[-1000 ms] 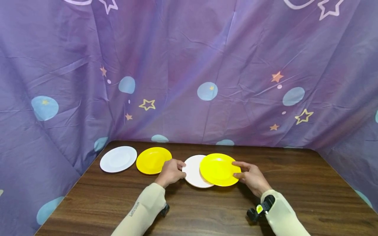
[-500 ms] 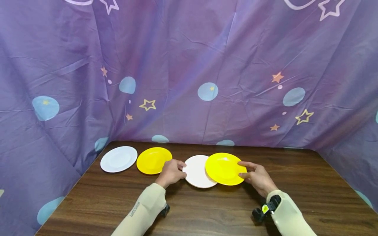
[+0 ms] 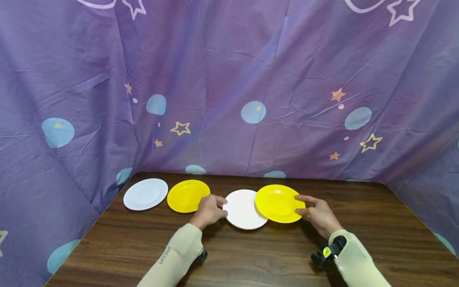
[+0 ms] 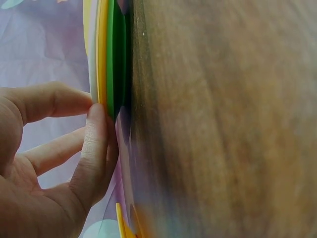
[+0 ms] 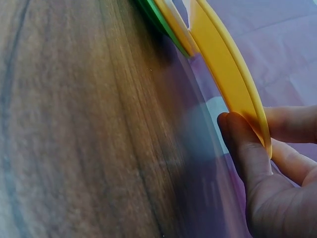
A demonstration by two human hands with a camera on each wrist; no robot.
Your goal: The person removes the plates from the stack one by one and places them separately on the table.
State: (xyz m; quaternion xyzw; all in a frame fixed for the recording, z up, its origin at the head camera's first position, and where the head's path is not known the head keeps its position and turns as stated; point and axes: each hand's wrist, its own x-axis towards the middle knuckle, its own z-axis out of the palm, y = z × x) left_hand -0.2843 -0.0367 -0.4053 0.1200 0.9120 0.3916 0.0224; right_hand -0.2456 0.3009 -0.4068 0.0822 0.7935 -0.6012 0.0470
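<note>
A yellow plate point(image 3: 279, 203) is pinched at its right rim by my right hand point(image 3: 320, 217). The right wrist view shows this yellow plate point(image 5: 230, 64) raised off the table, its left part over the white plate point(image 3: 242, 209). That white plate tops a stack; in the left wrist view the edges of a yellow plate point(image 4: 102, 44) and a green plate point(image 4: 116, 54) show beneath it. My left hand point(image 3: 209, 211) pinches the stack's left rim between thumb and fingers. How many of its plates the pinch takes in, I cannot tell.
Left of the stack, another white plate point(image 3: 145, 194) and another yellow plate point(image 3: 186, 195) lie side by side on the brown wooden table point(image 3: 251, 259). A purple patterned cloth point(image 3: 222, 79) hangs behind the table and at its sides.
The right hand has drawn the yellow plate to the right, uncovering more of the white plate. My left hand has kept its place at the stack.
</note>
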